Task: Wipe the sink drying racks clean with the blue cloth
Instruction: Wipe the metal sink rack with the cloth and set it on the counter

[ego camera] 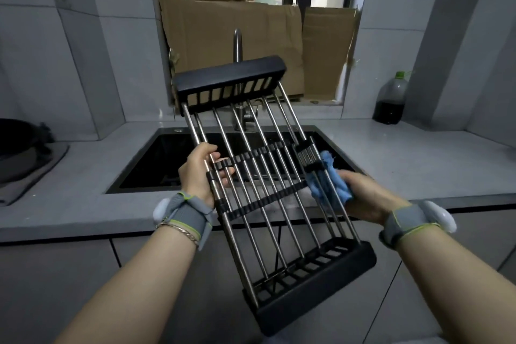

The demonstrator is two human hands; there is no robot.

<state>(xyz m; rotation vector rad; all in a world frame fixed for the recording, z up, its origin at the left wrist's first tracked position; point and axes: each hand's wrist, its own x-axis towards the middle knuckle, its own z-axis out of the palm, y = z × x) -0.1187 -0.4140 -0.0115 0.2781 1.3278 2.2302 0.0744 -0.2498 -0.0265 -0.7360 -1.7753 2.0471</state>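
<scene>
Step in hand: you are wiping the right edge of the drying rack [265, 197]; I judge the task to be underway, not near its end.
Drying rack: it is in the air, tilted over the front rim of the sink [156, 165]. Its far black end is raised toward the faucet [237, 45] and its near black end is low, toward you. It appears to touch neither the sink nor the surface [418, 165].
Left hand [199, 173]: your fingers curl round the leftmost rods beside the upper black cross strip and carry the rack.
Right hand [368, 198]: it grips the blue cloth [335, 190] and pinches it against the outer right rods.
Blue cloth: it is bunched round those rods, just below a small black ribbed block.
Cleanliness: you cannot tell from this view which rods are already clean.
Next move: slide the cloth along the rods toward the near end while your left hand clamps firmly. Then shift inward rod by rod.
Slotted ends: these likely need a cloth corner pushed into each opening.
Risk: the near end hangs past the front of the surface, so a loose grip could drop the rack.
Other racks: only 1 is in view.
</scene>
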